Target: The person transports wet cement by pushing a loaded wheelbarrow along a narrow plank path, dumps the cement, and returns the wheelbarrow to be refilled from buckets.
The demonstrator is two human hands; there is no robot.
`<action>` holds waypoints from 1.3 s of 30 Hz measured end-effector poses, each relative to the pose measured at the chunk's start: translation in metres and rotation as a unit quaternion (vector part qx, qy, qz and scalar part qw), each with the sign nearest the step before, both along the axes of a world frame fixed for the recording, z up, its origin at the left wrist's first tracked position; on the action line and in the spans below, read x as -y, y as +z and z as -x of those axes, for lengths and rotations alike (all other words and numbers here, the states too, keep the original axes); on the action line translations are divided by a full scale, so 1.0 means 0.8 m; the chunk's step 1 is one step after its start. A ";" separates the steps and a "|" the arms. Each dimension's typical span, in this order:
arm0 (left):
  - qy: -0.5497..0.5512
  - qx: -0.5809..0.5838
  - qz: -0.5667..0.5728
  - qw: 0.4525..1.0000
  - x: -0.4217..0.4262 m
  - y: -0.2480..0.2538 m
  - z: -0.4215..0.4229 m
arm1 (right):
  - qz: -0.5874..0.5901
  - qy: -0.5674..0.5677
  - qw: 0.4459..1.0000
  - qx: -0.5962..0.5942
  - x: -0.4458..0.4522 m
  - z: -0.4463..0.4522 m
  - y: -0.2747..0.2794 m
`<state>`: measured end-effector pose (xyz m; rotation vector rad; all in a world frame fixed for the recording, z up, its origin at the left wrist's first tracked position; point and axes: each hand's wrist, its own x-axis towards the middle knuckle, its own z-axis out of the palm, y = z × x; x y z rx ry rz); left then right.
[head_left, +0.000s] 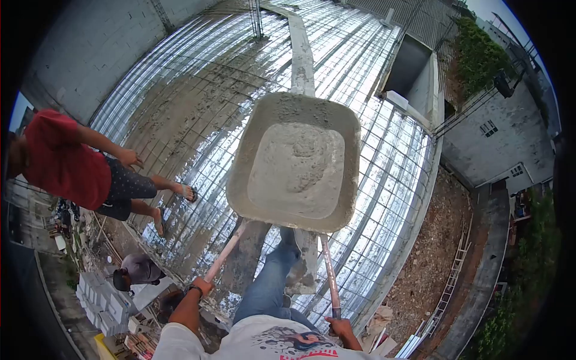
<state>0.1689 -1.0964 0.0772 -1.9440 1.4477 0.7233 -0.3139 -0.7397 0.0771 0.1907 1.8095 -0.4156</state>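
A wheelbarrow stands in front of me, its tray partly filled with wet grey concrete. Two long handles run back from the tray toward my body. My left hand, with a dark band at the wrist, is wrapped round the end of the left handle. On the other side my right hand grips the dark end of the right handle. The wheel is hidden beneath the tray.
Shiny metal decking with a rebar grid spreads around me, partly covered by wet concrete. A person in a red shirt walks at the left; another person is lower down. A rectangular opening lies at the right back. The slab edge curves along the right.
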 end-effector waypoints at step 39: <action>0.274 -0.212 -0.028 0.938 1.280 0.150 0.860 | 0.092 0.222 0.913 -0.331 1.390 0.887 0.135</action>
